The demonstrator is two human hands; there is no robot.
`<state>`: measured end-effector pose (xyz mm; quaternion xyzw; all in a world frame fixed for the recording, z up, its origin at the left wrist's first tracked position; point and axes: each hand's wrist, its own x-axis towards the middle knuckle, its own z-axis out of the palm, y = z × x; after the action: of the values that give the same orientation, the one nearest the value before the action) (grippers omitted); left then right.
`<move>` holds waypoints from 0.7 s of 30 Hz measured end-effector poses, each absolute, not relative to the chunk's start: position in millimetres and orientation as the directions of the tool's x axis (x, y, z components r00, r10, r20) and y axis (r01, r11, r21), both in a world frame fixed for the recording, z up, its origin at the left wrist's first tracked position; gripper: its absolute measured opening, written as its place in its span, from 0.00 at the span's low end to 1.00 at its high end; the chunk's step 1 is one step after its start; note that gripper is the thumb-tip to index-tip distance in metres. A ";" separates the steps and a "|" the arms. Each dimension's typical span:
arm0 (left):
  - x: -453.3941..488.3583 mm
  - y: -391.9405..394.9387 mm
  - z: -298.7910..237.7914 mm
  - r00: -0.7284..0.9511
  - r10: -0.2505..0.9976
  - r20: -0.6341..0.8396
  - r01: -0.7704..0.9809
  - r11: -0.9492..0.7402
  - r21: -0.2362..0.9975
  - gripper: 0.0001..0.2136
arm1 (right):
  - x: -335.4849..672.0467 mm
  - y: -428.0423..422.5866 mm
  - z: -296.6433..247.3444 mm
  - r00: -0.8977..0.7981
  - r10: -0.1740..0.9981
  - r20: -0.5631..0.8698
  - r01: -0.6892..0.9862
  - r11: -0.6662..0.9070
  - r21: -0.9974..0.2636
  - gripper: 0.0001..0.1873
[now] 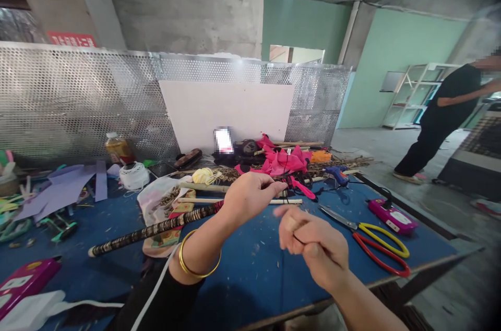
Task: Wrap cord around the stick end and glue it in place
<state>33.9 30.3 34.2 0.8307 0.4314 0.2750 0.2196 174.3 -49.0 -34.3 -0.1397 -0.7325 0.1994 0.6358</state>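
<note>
While left hand [250, 196] grips, banded cylindrical rod [156, 227]

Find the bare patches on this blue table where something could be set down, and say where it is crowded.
Bare blue table lies along the near edge, between the left forearm and the scissors. A second patch sits between the wrapped stick and the purple paper. The back, around the pink fabric, is crowded.

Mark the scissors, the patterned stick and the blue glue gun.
scissors [338, 217]: head view, on the metal blades.
patterned stick [156, 228]: head view, on the middle of the shaft.
blue glue gun [335, 173]: head view, on its body.
</note>
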 end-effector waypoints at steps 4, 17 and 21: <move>31.7 27.9 36.9 0.476 0.847 0.237 0.546 -0.496 0.675 0.21 | 159.7 -35.7 -46.2 0.173 0.547 0.819 -0.146 0.837 -0.528 0.14; 27.4 33.7 31.3 0.619 0.767 0.172 0.279 -0.419 0.864 0.16 | 154.8 -25.2 -69.3 0.306 0.662 0.684 -0.259 0.749 -0.610 0.17; 18.7 37.6 37.0 0.684 0.723 0.093 0.171 -0.283 0.944 0.13 | 151.7 -29.9 -58.3 0.325 0.713 0.622 -0.393 0.700 -0.597 0.19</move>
<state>18.7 37.6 37.0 0.7558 0.2959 0.2651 0.5205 151.7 -29.9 -58.3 -0.1716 -0.4659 0.3474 0.7955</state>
